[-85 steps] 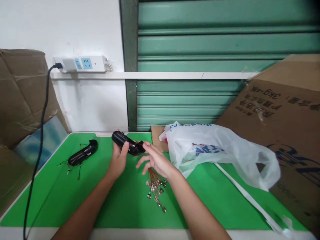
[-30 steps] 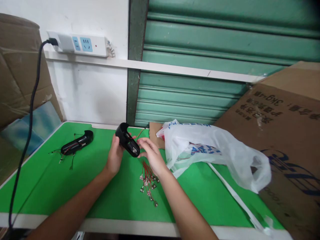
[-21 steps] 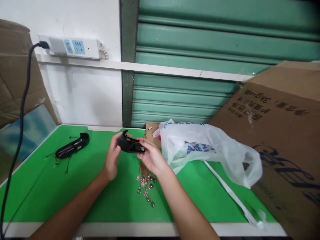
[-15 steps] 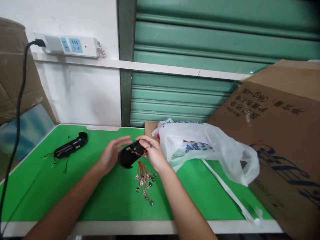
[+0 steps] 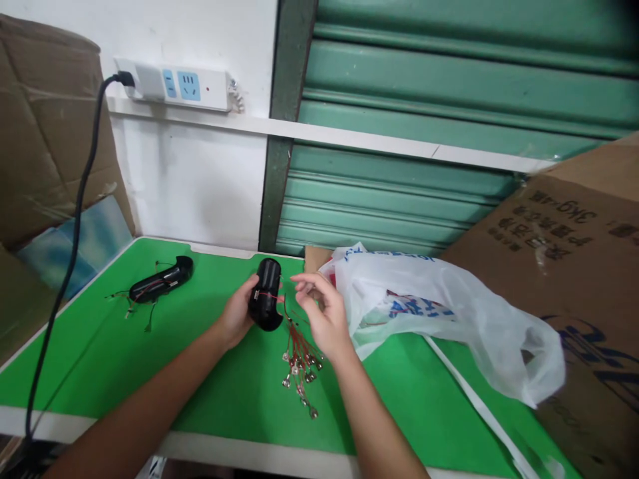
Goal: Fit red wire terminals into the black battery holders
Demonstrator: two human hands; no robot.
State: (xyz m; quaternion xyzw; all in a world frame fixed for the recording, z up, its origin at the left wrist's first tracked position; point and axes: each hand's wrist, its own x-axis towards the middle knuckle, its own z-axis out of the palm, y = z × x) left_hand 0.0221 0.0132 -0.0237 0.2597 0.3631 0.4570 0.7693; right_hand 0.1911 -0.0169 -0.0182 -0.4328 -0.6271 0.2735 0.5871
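My left hand [image 5: 239, 311] grips a glossy black plastic housing [image 5: 267, 293] by its side, above the green mat. A thin red wire crosses the housing and comes out at its right edge. Just right of it is my right hand [image 5: 324, 309], fingers bent and apart, with nothing visible between them. Below the hands lies a bundle of red-wired small metal parts [image 5: 302, 362] with round silvery ends. A second black housing [image 5: 162, 279], with thin wires sticking out, rests on the mat at the left.
A white plastic bag [image 5: 409, 293] lies on the green tabletop [image 5: 239, 399] at the right, beside a large cardboard box [image 5: 574, 279]. A white strip [image 5: 479, 406] runs to the front edge. At the left a black cable [image 5: 77, 226] hangs from the wall power strip [image 5: 200, 86].
The housing passed from my right hand to my left and turned upright, its rounded outside now towards me. My right hand has let go and moved slightly right. The view shifted left.
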